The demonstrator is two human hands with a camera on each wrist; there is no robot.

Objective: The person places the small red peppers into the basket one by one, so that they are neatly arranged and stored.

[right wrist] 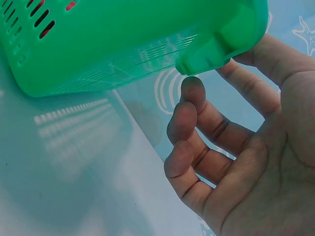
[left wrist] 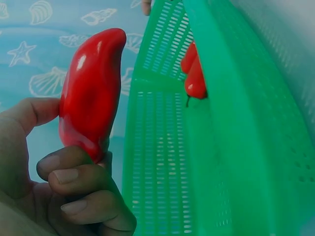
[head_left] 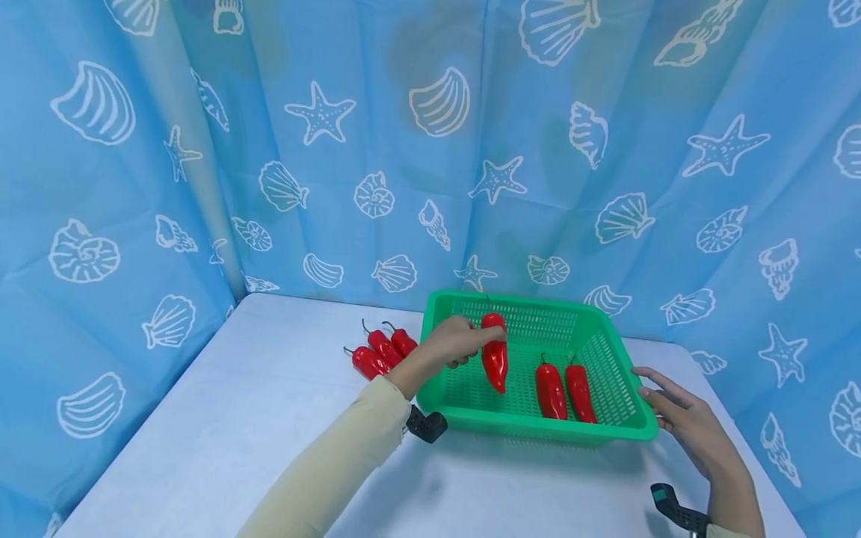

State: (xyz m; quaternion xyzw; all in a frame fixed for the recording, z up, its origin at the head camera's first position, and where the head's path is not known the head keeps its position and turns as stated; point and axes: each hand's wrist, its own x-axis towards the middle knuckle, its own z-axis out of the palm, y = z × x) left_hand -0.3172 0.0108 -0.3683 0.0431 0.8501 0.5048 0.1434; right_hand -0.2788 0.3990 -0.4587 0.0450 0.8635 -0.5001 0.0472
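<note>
My left hand point(head_left: 456, 340) pinches a long, glossy red pepper point(head_left: 495, 362) between thumb and fingers, above the left part of the green basket point(head_left: 525, 422). In the left wrist view that pepper point(left wrist: 91, 88) points its tapered tip upward in the picture, its lower end hidden by fingers. Two more red peppers, one left point(head_left: 551, 390) and one right point(head_left: 581, 392), lie side by side on the basket floor. At the basket's right end, my right hand point(head_left: 696, 426) holds the rim between thumb and index finger, while the other fingers point(right wrist: 182, 120) curl loosely below.
Several red peppers with dark stems point(head_left: 368, 362) lie on the white table point(head_left: 269, 396), left of the basket and partly hidden by my left arm. A blue curtain point(head_left: 377, 149) printed with shells and starfish hangs behind the table and along both sides.
</note>
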